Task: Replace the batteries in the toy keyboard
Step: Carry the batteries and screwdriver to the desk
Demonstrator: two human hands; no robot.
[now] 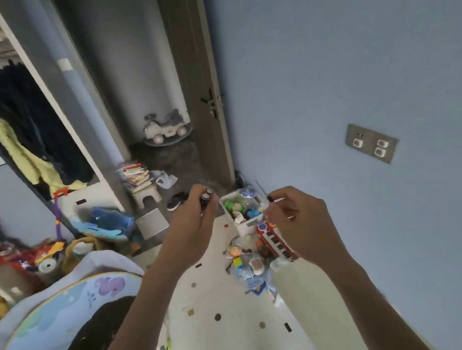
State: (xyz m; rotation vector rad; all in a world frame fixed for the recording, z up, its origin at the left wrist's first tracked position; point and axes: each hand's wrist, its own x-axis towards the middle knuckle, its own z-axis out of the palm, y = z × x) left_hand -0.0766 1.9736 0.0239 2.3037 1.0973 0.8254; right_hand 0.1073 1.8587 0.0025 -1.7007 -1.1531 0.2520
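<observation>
My left hand (192, 225) is raised in front of me and shut on two dark batteries (206, 198) whose silver ends point up. My right hand (295, 222) is closed on a thin screwdriver (263, 192) with a dark handle, its metal shaft pointing up and left. The red toy keyboard (272, 240), with black and white keys, lies on the floor by the blue wall, partly hidden behind my right hand. Neither hand touches the keyboard.
A white bin of small toys (242, 208) stands just beyond the keyboard, with loose toys (248, 262) scattered in front. A stool stacked with books (140, 182), a ride-on car (164, 129), an open wardrobe (31, 125) and a play mat (66, 308) lie to the left.
</observation>
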